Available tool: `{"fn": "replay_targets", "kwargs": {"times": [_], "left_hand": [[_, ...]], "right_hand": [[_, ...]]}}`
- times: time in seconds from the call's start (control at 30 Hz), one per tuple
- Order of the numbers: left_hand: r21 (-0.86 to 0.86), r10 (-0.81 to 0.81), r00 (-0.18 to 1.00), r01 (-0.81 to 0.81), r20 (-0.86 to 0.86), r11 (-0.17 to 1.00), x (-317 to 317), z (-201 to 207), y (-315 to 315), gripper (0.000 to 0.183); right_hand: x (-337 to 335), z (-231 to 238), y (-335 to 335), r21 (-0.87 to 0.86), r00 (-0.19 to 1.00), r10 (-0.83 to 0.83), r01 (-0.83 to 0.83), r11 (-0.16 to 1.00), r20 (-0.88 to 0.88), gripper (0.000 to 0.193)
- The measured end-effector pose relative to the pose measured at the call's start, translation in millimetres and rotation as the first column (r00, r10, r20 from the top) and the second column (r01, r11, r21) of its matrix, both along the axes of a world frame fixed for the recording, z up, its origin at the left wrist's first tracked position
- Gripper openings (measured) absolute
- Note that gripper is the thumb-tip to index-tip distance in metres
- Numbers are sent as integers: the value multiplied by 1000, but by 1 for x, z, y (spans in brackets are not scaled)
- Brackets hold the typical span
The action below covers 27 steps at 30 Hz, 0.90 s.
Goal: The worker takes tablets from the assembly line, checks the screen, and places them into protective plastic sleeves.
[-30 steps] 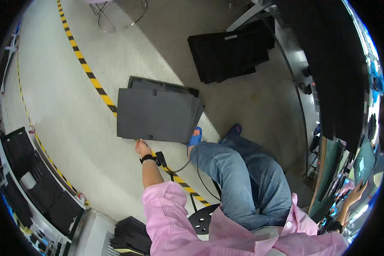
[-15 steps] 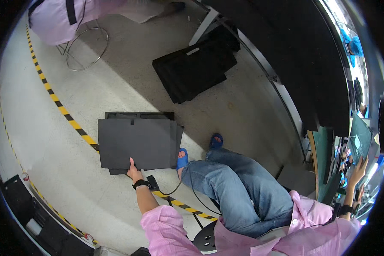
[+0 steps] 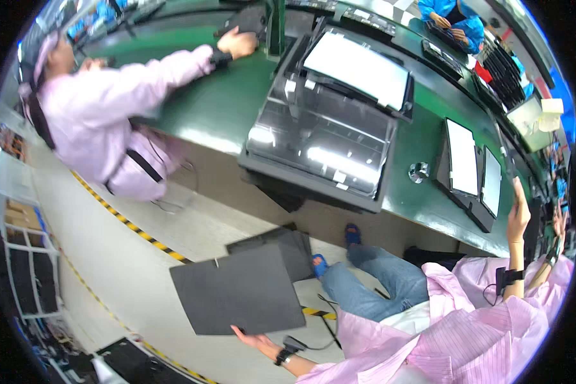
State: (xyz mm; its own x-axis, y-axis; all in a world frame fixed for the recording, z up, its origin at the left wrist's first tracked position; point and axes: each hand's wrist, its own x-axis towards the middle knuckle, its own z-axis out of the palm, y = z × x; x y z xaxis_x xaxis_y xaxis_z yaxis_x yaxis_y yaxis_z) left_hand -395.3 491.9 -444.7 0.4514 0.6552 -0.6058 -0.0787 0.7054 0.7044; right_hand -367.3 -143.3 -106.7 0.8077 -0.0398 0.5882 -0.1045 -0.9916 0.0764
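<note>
left grip: pinched near edge of dark grey panel, held above floor
right grip: raised over desk; closure unclear

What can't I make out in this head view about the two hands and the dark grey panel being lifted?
- Left hand: only the fingertips touch the near edge of the flat dark grey panel; its underside is hidden, so the grip is unclear.
- Right hand: raised at the fisheye rim beside the green workbench; stretched and blurred, so anything held is unreadable.
- Darker stack on the floor: mostly covered by the panel.
</note>
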Motion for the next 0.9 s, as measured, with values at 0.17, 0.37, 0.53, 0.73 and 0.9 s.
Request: {"fn": "replay_targets", "kwargs": {"times": [0.17, 0.37, 0.53, 0.73, 0.9], "left_hand": [[240, -305, 946, 273, 108, 932, 52, 200, 16, 54], [574, -884, 464, 711, 54, 407, 295, 317, -92, 58], [643, -996, -23, 763, -80, -70, 435, 328, -210, 68], [579, -473, 404, 194, -783, -792, 506, 319, -247, 77], [694, -601, 391, 158, -697, -703, 417, 370, -275, 80]], "right_hand": [[13, 2, 14, 142, 992, 36, -53, 988, 121, 40], [40, 5, 24, 189, 961, 137, -184, 965, 239, 47], [96, 28, 26, 149, 870, 385, -444, 884, 308, 36], [191, 60, 32, -105, 702, 702, -694, 712, 119, 30], [295, 71, 19, -198, 521, 845, -847, 494, -119, 32]]}}
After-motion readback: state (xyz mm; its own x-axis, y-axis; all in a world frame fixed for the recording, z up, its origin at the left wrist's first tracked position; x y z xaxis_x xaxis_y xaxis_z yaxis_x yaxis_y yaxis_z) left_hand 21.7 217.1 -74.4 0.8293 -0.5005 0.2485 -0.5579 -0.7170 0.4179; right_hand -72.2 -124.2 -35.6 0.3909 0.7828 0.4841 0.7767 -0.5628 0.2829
